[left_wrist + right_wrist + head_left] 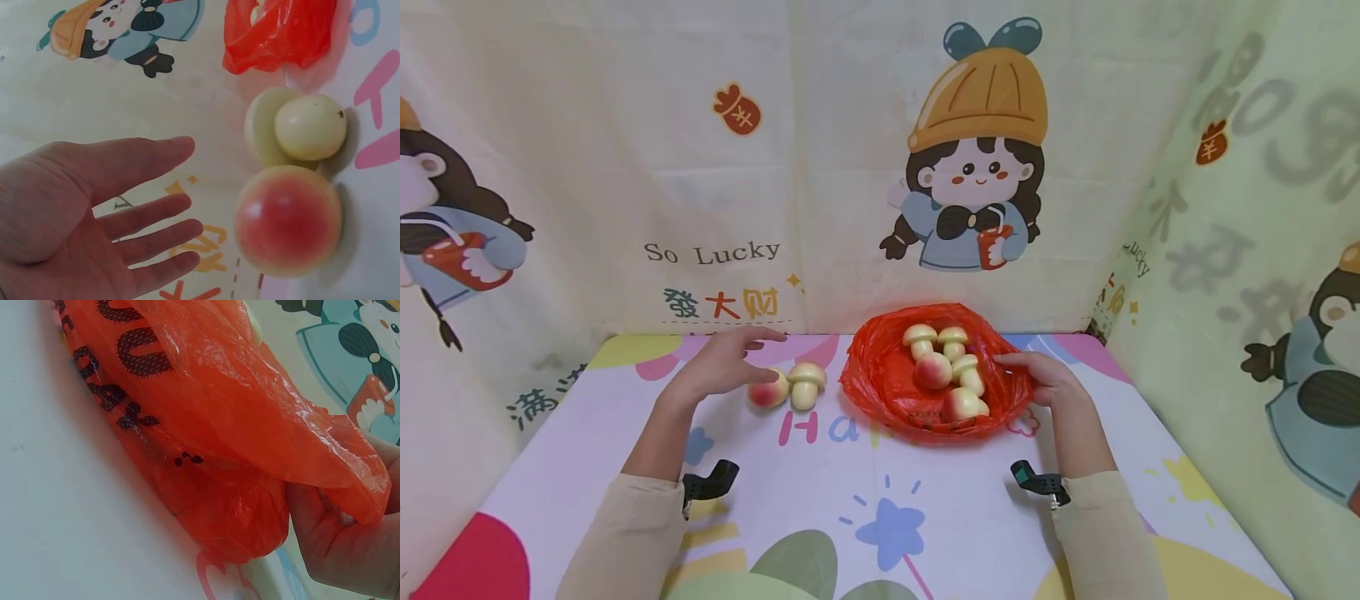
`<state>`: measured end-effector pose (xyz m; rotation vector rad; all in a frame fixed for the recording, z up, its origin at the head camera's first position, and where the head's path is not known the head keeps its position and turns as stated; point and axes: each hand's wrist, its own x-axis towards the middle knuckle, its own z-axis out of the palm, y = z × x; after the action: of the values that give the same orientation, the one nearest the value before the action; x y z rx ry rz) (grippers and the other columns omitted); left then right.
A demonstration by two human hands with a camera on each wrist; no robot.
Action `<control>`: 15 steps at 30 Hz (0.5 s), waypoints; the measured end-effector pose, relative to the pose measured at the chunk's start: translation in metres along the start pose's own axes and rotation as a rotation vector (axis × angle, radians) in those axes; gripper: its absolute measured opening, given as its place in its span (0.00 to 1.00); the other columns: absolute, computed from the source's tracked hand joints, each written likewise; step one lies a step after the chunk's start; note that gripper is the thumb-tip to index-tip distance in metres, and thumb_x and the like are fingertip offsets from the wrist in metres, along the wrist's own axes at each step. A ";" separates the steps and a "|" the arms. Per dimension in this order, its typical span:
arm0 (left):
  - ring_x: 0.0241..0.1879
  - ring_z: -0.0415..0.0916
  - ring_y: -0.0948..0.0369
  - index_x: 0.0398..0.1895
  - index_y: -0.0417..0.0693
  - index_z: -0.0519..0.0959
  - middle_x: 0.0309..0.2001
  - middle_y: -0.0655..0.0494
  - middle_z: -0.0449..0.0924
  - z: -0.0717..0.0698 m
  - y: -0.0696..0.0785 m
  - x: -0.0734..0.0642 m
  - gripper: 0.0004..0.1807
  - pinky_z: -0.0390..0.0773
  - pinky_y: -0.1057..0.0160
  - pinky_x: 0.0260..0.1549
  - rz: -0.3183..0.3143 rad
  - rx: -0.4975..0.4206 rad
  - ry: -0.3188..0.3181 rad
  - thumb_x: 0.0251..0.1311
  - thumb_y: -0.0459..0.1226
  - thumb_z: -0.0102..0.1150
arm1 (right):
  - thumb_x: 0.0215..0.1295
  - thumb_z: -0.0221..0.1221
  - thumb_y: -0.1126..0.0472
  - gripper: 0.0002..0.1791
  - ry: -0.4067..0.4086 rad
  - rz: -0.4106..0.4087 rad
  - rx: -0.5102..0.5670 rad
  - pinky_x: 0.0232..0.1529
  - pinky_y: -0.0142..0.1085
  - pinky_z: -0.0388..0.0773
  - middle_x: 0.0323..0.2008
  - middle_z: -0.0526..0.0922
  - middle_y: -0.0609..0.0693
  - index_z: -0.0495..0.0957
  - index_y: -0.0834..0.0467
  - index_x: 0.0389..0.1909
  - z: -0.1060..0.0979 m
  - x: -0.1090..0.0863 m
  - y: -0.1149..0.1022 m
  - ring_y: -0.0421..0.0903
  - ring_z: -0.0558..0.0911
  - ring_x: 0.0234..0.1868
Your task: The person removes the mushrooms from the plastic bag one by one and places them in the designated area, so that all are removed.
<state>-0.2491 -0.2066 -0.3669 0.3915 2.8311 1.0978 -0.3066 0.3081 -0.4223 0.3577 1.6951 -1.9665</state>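
My left hand (pixel 722 364) hovers with fingers extended beside a round, cream piece with a red blush (pixel 766 392). A gap shows between that hand and the piece in the left wrist view. Touching the blushed piece is a cream toy mushroom (pixel 806 385), standing on its stem. A red plastic bag (pixel 872 408) lies spread with its mouth upward, holding several cream mushrooms (pixel 953 340) and a red-blushed round piece (pixel 933 372). At its right side my right hand (pixel 1045 377) holds the bag's rim; in the right wrist view the plastic hides some of the fingers (pixel 306 506).
The table (pixel 820 492) has a printed white cover with coloured shapes. Behind it hangs a cartoon-printed cloth (pixel 842 167), and similar cloth (pixel 1210 267) closes off the right side. The bag stands close to the table's back edge.
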 end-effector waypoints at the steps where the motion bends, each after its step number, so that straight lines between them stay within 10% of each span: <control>1: 0.69 0.69 0.38 0.69 0.52 0.77 0.72 0.44 0.71 0.000 0.003 0.001 0.33 0.78 0.35 0.60 0.013 0.002 0.001 0.59 0.40 0.74 | 0.75 0.61 0.55 0.22 -0.001 -0.002 -0.001 0.50 0.40 0.88 0.46 0.84 0.45 0.64 0.54 0.62 0.000 0.000 0.000 0.44 0.87 0.46; 15: 0.66 0.76 0.44 0.69 0.54 0.77 0.67 0.49 0.78 0.004 0.027 0.026 0.32 0.80 0.40 0.60 0.080 -0.030 -0.043 0.59 0.39 0.74 | 0.76 0.60 0.54 0.22 -0.011 -0.010 -0.010 0.49 0.39 0.88 0.46 0.85 0.45 0.64 0.54 0.63 -0.001 -0.001 0.000 0.44 0.87 0.46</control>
<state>-0.2676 -0.1779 -0.3506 0.5245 2.7805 1.1299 -0.3058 0.3094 -0.4220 0.3350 1.7028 -1.9624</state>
